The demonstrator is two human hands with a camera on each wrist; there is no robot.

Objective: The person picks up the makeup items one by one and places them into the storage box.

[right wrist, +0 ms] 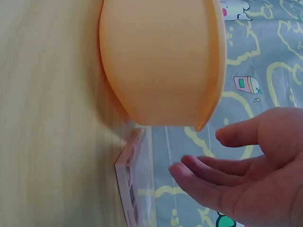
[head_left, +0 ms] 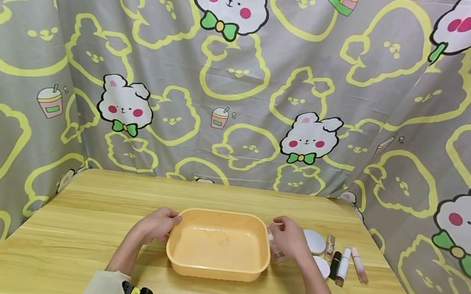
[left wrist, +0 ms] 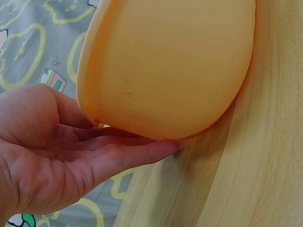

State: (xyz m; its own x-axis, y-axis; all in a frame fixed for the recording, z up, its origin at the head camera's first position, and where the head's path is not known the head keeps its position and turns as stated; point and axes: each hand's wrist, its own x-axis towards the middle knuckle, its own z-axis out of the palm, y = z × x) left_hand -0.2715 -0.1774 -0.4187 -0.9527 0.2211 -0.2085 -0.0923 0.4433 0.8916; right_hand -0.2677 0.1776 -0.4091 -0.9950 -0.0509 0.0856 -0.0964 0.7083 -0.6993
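Observation:
A yellow-orange plastic basin (head_left: 218, 249) sits on the wooden table, open side up, with nothing inside it. My left hand (head_left: 159, 225) holds its left end; in the left wrist view the thumb is at the rim and the fingers lie against the outer wall (left wrist: 180, 71). My right hand (head_left: 288, 236) is by the right end of the basin, and the right wrist view shows its fingers (right wrist: 189, 182) loosely bent, apart from the rim and holding nothing. Beneath that hand lies a makeup palette (head_left: 277, 252) with a clear lid, partly hidden, its pink edge (right wrist: 124, 189) visible close to the basin.
Right of my right hand lie two round white compacts (head_left: 314, 242), a small gold-capped bottle (head_left: 329, 248), a black tube (head_left: 335, 265), a white-capped tube (head_left: 343, 266) and a pink lip gloss (head_left: 360, 265). A patterned curtain (head_left: 224, 165) hangs behind the table (head_left: 123, 187) and at both sides.

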